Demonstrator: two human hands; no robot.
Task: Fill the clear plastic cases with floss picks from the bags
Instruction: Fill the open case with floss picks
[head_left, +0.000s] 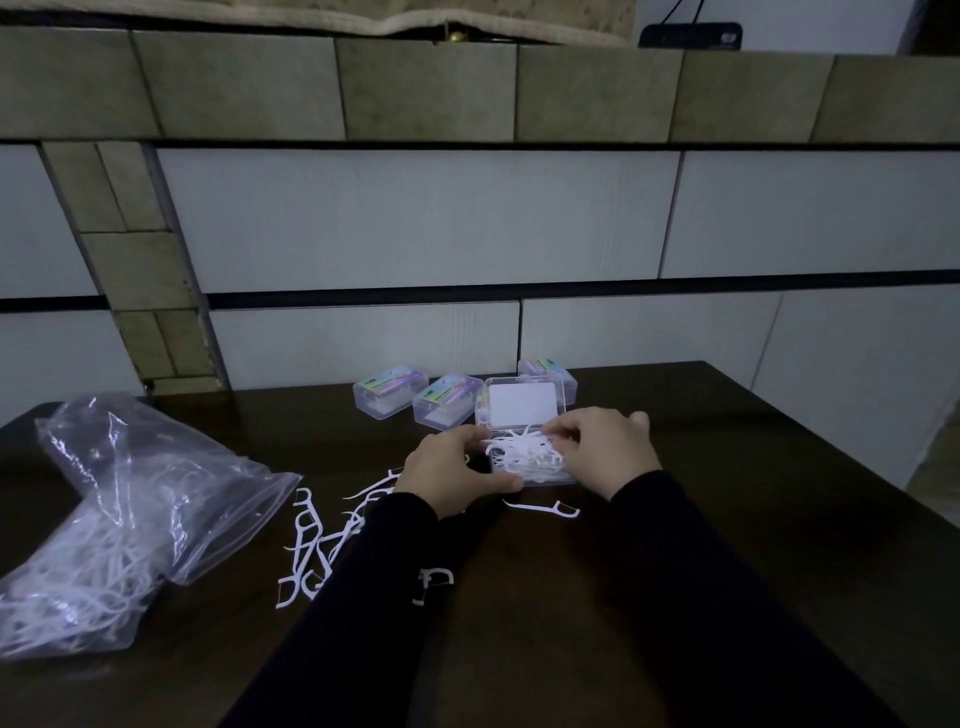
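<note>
fingers (558, 435) of the right hand (605, 447) curl into the heap of picks (522, 451) piled in the open case (540, 470) mid-counter; the left hand (452, 467) grips the case's near-left side. picks look light, springy and tangle-prone, the case thin and slippery, so pinch handles, steady its walls. loose picks (311, 540) and the bag (119, 519) lie left.

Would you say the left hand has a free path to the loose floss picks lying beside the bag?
Probably yes: the left hand holds the open case, and the loose floss picks lie uncovered beside its sleeve.
</note>
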